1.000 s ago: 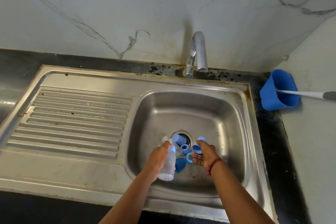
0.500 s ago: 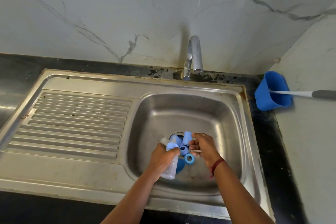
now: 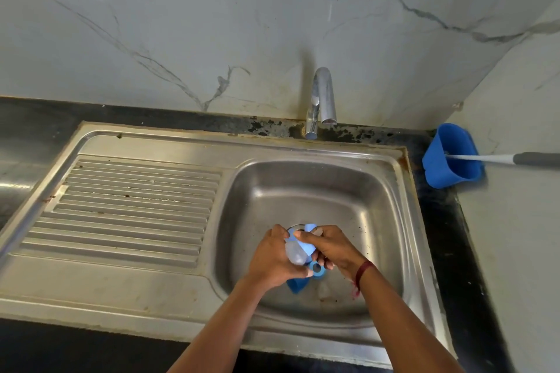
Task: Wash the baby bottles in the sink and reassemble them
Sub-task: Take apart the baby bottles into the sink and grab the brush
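One ribbed steel draining board [image 3: 130, 206]: it fills the left half of the sink unit, set into a black countertop [image 3: 30, 118].
Steel sink basin [image 3: 348, 191]: it lies to the right of the board, with the drain at its floor partly hidden by the hands.
Left hand [image 3: 272, 260]: it is held low over the basin floor, fingers curled round the clear plastic baby bottle [image 3: 295, 254].
Clear plastic baby bottle: it lies tilted in the left palm above the drain, its upper end pointing away from the person.
Blue plastic cap [image 3: 297, 285]: it rests on the basin floor just below the left hand, partly covered by it.
Blue plastic piece [image 3: 306, 247]: it sits at the bottle's upper end; whether it is seated on the neck cannot be told.
Small blue ring [image 3: 316, 268]: it lies on the basin floor between the two wrists, its hole facing up.
Chrome tap [image 3: 322, 100]: it stands at the back rim against the veined marble wall [image 3: 181, 24], its spout over the basin.
Right hand [image 3: 333, 247]: it touches the left hand, thumb and fingers clenched on the blue plastic piece.
Red thread wristband [image 3: 363, 274]: it circles the right wrist.
Blue plastic tub [image 3: 451, 154]: it sits on the counter at the far right, well apart from the basin.
White-and-grey handle [image 3: 500, 158]: it sticks out of the tub toward the right edge.
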{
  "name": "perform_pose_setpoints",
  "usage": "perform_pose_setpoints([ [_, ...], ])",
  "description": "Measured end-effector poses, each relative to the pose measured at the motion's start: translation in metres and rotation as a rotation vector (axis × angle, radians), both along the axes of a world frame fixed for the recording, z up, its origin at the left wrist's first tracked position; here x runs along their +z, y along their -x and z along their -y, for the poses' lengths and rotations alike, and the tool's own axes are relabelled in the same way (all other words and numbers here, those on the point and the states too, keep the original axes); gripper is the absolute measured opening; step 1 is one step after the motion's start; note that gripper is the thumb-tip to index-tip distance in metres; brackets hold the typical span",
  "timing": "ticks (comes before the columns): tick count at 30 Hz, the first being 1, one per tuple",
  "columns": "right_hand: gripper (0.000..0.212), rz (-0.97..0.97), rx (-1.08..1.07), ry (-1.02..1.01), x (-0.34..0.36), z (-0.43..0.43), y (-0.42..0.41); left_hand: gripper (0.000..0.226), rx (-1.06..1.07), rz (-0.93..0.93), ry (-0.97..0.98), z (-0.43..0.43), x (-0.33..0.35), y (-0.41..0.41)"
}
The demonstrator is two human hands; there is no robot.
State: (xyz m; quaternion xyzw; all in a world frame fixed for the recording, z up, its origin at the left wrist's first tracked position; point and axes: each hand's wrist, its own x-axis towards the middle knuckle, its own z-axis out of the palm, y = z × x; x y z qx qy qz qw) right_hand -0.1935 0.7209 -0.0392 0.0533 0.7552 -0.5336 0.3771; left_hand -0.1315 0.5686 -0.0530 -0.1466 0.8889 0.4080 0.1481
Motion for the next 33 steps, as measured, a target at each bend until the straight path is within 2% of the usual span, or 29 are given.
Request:
perform_pose_setpoints([
  [4,0.037,-0.018,-0.094,0.049,0.001,0.004,0.002,0.058,0.041,-0.064,0.087,0.002,-0.001,0.002],
  [7,0.027,-0.025,-0.127,0.088,-0.001,0.003,0.002,0.051,0.091,-0.072,0.006,0.007,0.0,0.005],
  [11,0.019,-0.062,-0.058,0.142,-0.004,0.0,0.006,0.043,0.117,0.0,-0.087,0.015,0.002,0.005],
  [15,0.023,-0.082,0.084,0.145,-0.004,-0.008,0.012,0.046,0.127,-0.039,-0.101,0.017,-0.002,0.0],
  [19,0.046,-0.041,0.186,0.183,-0.005,-0.012,0.012,0.049,0.125,-0.076,-0.068,0.021,-0.003,-0.005],
  [20,0.045,-0.023,0.171,0.184,-0.005,-0.01,0.011,0.049,0.135,-0.087,-0.061,0.022,-0.004,-0.006],
  [23,0.022,0.016,0.103,0.085,-0.005,0.001,0.006,0.051,0.127,-0.103,-0.027,0.02,-0.004,-0.006],
  [25,0.027,0.019,0.104,0.033,-0.008,0.006,0.004,0.055,0.103,-0.112,0.004,0.019,-0.005,-0.006],
  [27,0.026,0.015,0.09,0.074,-0.012,0.007,0.003,0.055,0.088,-0.123,0.023,0.02,-0.006,-0.006],
  [30,0.014,0.001,0.096,0.191,-0.017,0.0,0.003,0.053,0.065,-0.135,0.049,0.021,-0.008,-0.006],
  [33,0.032,-0.1,0.154,0.209,-0.021,-0.005,0.004,0.052,0.051,-0.144,0.06,0.021,-0.008,-0.005],
])
